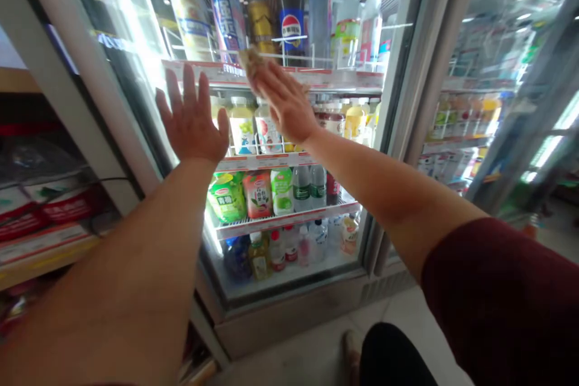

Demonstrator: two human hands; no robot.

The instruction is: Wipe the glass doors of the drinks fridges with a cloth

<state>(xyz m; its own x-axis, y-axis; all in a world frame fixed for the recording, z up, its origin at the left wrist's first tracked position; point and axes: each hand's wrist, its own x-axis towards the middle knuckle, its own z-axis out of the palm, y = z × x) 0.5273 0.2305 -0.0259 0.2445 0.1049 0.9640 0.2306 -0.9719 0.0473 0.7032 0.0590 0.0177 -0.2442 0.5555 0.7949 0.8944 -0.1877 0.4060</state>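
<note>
My left hand (192, 117) is spread with the fingers apart, its palm toward the glass door (289, 289) of a drinks fridge; whether it touches the glass I cannot tell. My right hand (287, 99) is at the middle of the door, with a crumpled light-brown cloth (252, 66) under its fingers, against the glass. Behind the glass stand a dark cola bottle (292, 18), a blue can (227, 21) and a gold can (262, 24) on the top shelf. Part of the cloth is hidden beneath the right hand.
Lower fridge shelves hold juice bottles (243, 126), green pouches (227, 196) and small bottles (259, 256). To the left is a shelf rack (49, 244) with red packages. Another glass-fronted fridge (470, 114) stands at right. Tiled floor (289, 356) lies below.
</note>
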